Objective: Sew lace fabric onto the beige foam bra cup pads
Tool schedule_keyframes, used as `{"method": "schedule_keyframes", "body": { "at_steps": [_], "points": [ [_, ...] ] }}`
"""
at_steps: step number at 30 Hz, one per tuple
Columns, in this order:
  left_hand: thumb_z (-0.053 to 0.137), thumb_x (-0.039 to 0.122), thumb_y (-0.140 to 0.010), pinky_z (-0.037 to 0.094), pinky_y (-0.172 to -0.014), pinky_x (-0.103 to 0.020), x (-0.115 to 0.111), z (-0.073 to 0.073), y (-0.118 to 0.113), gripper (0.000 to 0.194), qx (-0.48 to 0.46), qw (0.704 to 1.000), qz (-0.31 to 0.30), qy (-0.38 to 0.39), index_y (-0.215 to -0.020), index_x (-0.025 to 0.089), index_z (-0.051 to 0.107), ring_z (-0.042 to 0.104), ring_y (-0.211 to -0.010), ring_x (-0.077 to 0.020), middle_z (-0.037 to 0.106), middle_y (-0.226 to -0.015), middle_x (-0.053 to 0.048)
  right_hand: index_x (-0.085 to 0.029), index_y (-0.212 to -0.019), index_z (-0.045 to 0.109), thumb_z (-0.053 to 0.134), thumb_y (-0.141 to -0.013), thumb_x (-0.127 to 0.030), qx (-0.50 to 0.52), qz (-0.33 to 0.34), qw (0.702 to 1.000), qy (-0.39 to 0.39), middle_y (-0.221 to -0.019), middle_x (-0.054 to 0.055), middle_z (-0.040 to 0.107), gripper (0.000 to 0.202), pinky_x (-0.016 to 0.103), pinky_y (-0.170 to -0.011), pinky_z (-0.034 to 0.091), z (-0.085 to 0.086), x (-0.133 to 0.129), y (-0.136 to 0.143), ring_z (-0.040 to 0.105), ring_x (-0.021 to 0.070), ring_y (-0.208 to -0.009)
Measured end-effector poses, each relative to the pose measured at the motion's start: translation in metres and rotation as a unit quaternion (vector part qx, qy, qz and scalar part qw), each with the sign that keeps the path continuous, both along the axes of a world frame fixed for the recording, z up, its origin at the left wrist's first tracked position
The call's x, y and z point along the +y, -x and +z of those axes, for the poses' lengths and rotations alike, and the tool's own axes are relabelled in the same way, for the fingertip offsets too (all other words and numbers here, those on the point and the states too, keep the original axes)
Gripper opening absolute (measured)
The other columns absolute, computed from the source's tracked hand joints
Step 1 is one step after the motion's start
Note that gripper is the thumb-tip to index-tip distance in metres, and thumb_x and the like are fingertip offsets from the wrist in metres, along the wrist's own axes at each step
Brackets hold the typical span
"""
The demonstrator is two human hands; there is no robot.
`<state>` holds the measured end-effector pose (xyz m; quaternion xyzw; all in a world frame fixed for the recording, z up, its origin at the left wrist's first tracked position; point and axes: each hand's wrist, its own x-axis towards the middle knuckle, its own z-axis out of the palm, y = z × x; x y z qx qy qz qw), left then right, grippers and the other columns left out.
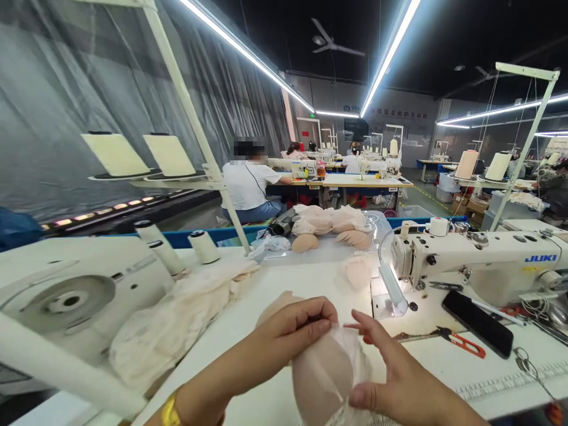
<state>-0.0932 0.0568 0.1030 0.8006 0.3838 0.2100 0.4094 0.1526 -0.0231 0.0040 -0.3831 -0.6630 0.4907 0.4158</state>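
A beige bra cup (320,378) with sheer, pale fabric over it stands in front of me above the white table. My left hand (306,325) is closed, pinching the cup's top edge between thumb and fingers. On the other side, my right hand (390,373) has its fingers spread, with the thumb against the cup's right side and the index finger near the top edge. Behind my left hand lies another beige piece (277,305), partly covered. A further pale cup (358,270) rests beside the sewing machine (479,260), near its lit needle area.
Beyond lies a clear plastic sheet or tray (377,228) with lacy cups (328,220) and beige pads (305,242). Cream fabric (181,319) is heaped left, by another machine (75,296). Orange-handled snips (464,343) and a black phone (478,322) lie right. A person (251,186) sits ahead.
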Motion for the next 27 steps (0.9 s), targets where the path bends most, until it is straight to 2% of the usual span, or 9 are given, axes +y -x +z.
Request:
{"method": "schedule_keyframes", "body": {
  "at_steps": [2, 4, 6, 10, 15, 20, 22, 24, 27],
  "points": [
    [0.056, 0.062, -0.096, 0.049, -0.073, -0.029, -0.005, -0.011, -0.008, 0.042, -0.004, 1.0, 0.003, 0.003, -0.092, 0.024, 0.074, 0.061, -0.085, -0.0231, 0.068, -0.088, -0.003, -0.023, -0.124, 0.067, 0.084, -0.082, -0.067, 0.061, 0.001, 0.995, 0.075, -0.115, 0.007, 0.071, 0.063, 0.035, -0.091, 0.055, -0.003, -0.003, 0.002, 0.067, 0.0263, -0.108],
    [0.062, 0.062, -0.092, 0.049, -0.073, -0.029, -0.007, -0.025, -0.013, 0.039, -0.021, 0.999, 0.014, 0.026, -0.099, 0.025, 0.074, 0.062, -0.086, -0.0232, 0.069, -0.092, -0.002, -0.022, -0.095, 0.063, 0.083, -0.081, -0.069, 0.089, -0.054, 0.989, 0.103, -0.093, 0.0, 0.065, 0.054, 0.028, -0.079, 0.05, -0.008, -0.004, 0.0, 0.061, 0.0204, -0.089],
    [0.072, 0.06, -0.084, 0.048, -0.069, -0.028, -0.009, -0.039, -0.016, 0.04, -0.033, 0.997, 0.004, 0.064, -0.104, 0.025, 0.074, 0.062, -0.084, -0.0229, 0.069, -0.093, -0.001, -0.022, -0.086, 0.056, 0.081, -0.083, -0.068, 0.107, -0.117, 0.981, 0.112, -0.085, -0.002, 0.06, 0.052, 0.026, -0.074, 0.046, -0.012, -0.008, -0.003, 0.056, 0.0175, -0.082],
    [0.07, 0.053, -0.086, 0.05, -0.071, -0.03, -0.019, -0.058, -0.023, 0.03, -0.023, 0.999, 0.031, 0.025, -0.092, 0.024, 0.074, 0.065, -0.082, -0.0247, 0.071, -0.085, -0.002, -0.024, -0.093, 0.059, 0.073, -0.091, -0.063, 0.087, -0.168, 0.979, 0.07, -0.085, -0.001, 0.062, 0.041, 0.027, -0.071, 0.048, -0.008, -0.031, -0.01, 0.059, 0.0183, -0.077],
    [0.062, 0.053, -0.093, 0.056, -0.071, -0.033, -0.037, -0.075, -0.028, 0.028, -0.125, 0.985, 0.121, 0.016, -0.095, 0.027, 0.071, 0.064, -0.083, -0.0246, 0.07, -0.093, -0.003, -0.028, -0.111, 0.075, 0.071, -0.096, -0.058, -0.032, -0.049, 0.997, -0.052, -0.095, 0.003, 0.072, 0.034, 0.033, -0.082, 0.056, 0.003, -0.066, -0.022, 0.069, 0.0243, -0.092],
    [0.07, 0.061, -0.094, 0.055, -0.068, -0.028, -0.042, -0.082, -0.034, 0.036, -0.204, 0.975, 0.072, 0.049, -0.083, 0.026, 0.07, 0.063, -0.081, -0.0209, 0.066, -0.093, -0.003, -0.026, -0.136, 0.066, 0.069, -0.1, -0.051, -0.007, -0.168, 0.984, -0.061, -0.127, 0.011, 0.069, 0.044, 0.038, -0.097, 0.053, 0.005, -0.05, -0.038, 0.065, 0.0247, -0.112],
    [0.069, 0.062, -0.094, 0.056, -0.068, -0.029, -0.039, -0.083, -0.035, 0.038, -0.198, 0.977, 0.055, 0.052, -0.081, 0.026, 0.071, 0.065, -0.082, -0.0221, 0.067, -0.093, -0.004, -0.023, -0.126, 0.069, 0.076, -0.093, -0.05, 0.003, -0.136, 0.991, -0.01, -0.118, 0.008, 0.07, 0.044, 0.035, -0.092, 0.053, 0.006, -0.04, -0.039, 0.064, 0.0235, -0.106],
    [0.067, 0.061, -0.095, 0.061, -0.08, -0.036, -0.039, -0.084, -0.034, 0.034, -0.161, 0.984, 0.08, -0.004, -0.088, 0.028, 0.075, 0.068, -0.097, -0.0281, 0.071, -0.106, -0.007, -0.02, -0.1, 0.07, 0.075, -0.092, -0.045, -0.005, -0.12, 0.993, 0.008, -0.094, 0.002, 0.066, 0.026, 0.031, -0.082, 0.049, 0.009, -0.036, -0.038, 0.061, 0.0197, -0.089],
    [0.063, 0.056, -0.099, 0.053, -0.111, -0.049, -0.053, -0.087, -0.028, 0.025, -0.144, 0.959, 0.21, -0.128, -0.105, 0.033, 0.074, 0.056, -0.135, -0.0364, 0.067, -0.13, -0.007, -0.021, -0.086, 0.062, 0.066, -0.098, -0.036, -0.023, -0.217, 0.974, -0.053, -0.081, -0.002, 0.056, 0.019, 0.028, -0.075, 0.044, 0.016, -0.04, -0.036, 0.054, 0.0165, -0.079]
  ]
}}
